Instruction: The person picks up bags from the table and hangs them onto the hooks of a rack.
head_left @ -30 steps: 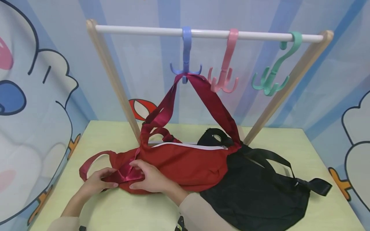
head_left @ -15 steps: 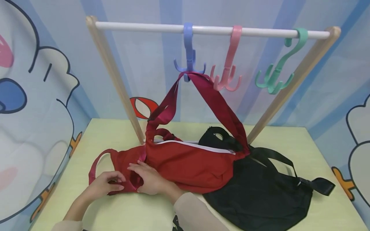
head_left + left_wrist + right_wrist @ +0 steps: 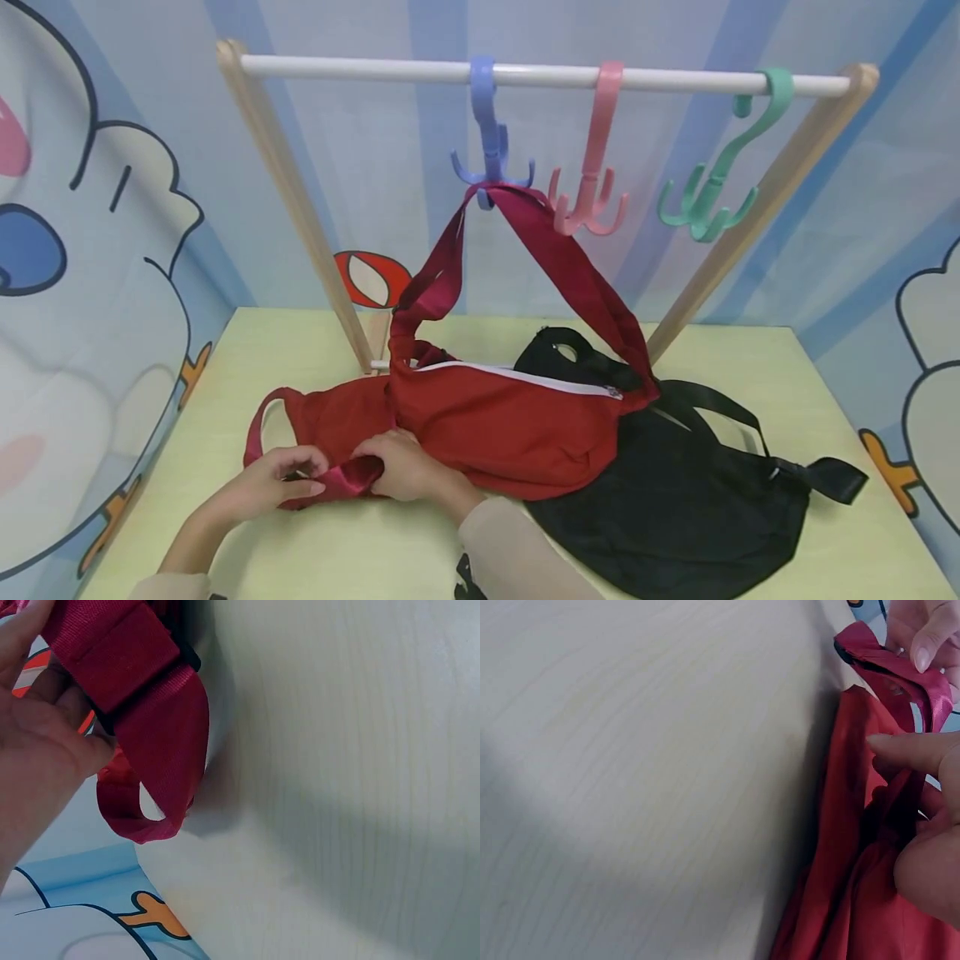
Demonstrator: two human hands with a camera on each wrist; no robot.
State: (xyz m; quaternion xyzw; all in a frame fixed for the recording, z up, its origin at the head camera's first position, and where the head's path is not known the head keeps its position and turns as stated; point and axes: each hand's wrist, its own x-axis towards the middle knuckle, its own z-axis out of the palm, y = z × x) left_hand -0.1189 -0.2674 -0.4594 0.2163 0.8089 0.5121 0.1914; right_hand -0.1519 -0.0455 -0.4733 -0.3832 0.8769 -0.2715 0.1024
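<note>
A red bag [image 3: 510, 425] with a white zipper rests on the table, its crimson strap [image 3: 555, 237] looped up over the blue hook [image 3: 489, 133]. More red bag cloth [image 3: 341, 410] with a looped end lies to its left. My left hand [image 3: 262, 487] pinches a crimson webbing strap [image 3: 161, 727] beside a black slider, seen in the left wrist view. Farther along that strap my right hand [image 3: 405, 471] holds it, fingers curled behind and thumb in front, as the right wrist view shows. Between the hands the strap [image 3: 351, 479] sags, shiny and twisted, at the bag's front edge.
A black bag [image 3: 675, 500] with straps lies at the right, partly under the red one. Behind stands a rack with a white rail [image 3: 360, 68] and wooden legs, bearing a pink hook [image 3: 592, 167] and a green hook [image 3: 720, 175]. Printed cloth surrounds the pale table [image 3: 270, 337].
The right hand has moved slightly right and lower, now gripping the strap; the left hand has shifted a little right. The red bags have slid right, and the strap between the hands is drawn out.
</note>
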